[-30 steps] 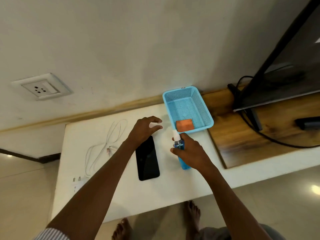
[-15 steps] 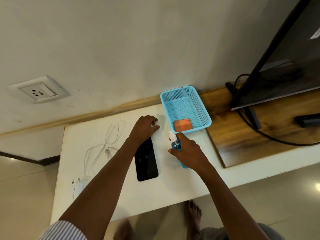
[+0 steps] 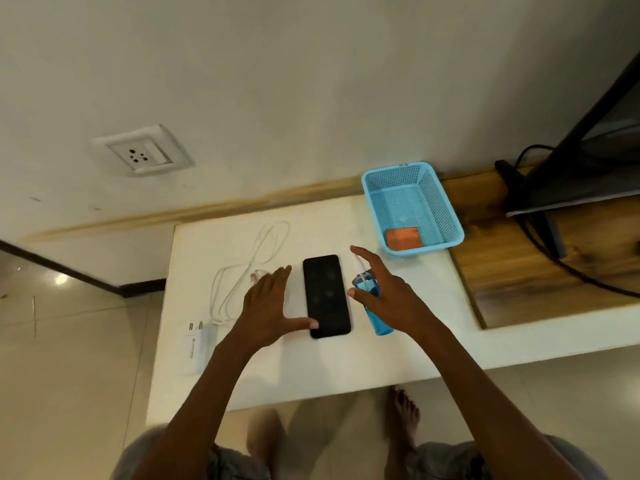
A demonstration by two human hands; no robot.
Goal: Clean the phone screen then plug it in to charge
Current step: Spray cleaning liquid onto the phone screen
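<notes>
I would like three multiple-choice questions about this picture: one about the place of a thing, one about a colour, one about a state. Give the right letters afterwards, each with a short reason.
1. Where does the orange cloth lie?
A. on the phone
B. inside the basket
C. beside the charger

2. What colour is the basket?
A. light blue
B. red
C. black

3. How is the phone lying?
A. flat on the table, screen dark
B. standing against the wall
C. flat, with the cable plugged in

Answers:
1 B, the cloth sits in the near corner within the basket walls.
2 A, its mesh walls are light blue.
3 A, it lies flat on the white table and the white cable lies apart from it.
</notes>
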